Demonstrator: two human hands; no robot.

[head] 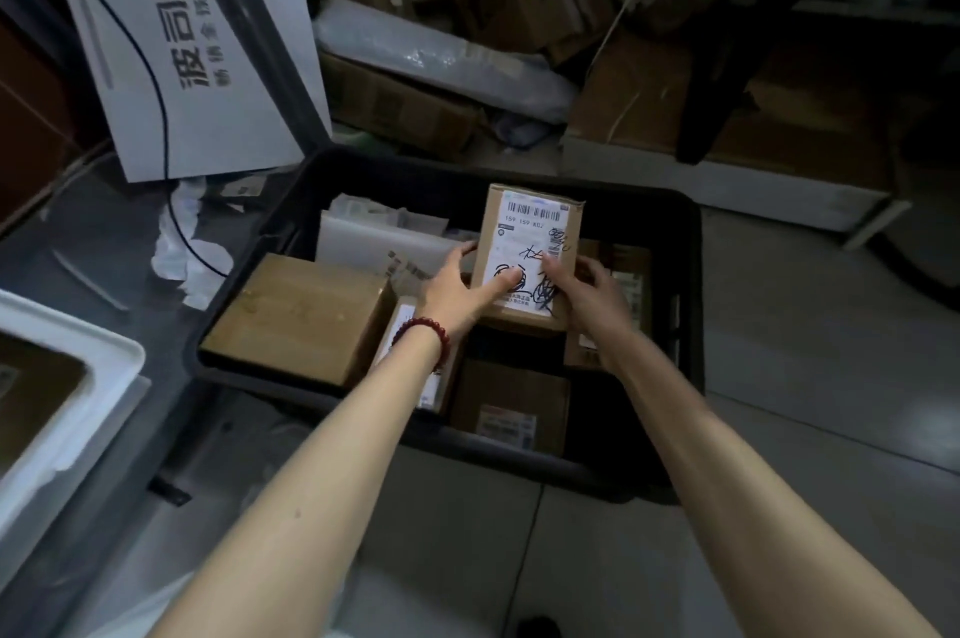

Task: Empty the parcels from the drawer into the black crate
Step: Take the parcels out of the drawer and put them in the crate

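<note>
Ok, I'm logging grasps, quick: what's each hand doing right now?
Left hand: holding the labelled parcel by its left edge, over the black crate.
Right hand: holding the same parcel by its right edge.

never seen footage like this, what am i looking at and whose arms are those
No machine here: a person wears a camera on the head, so this one picture looks down along their own arms. The left hand, with a red bead bracelet at the wrist, and the right hand both grip a small cardboard parcel with a scribbled label, over a black crate on the floor. More parcels lie inside, such as a big brown box and a white padded bag.
</note>
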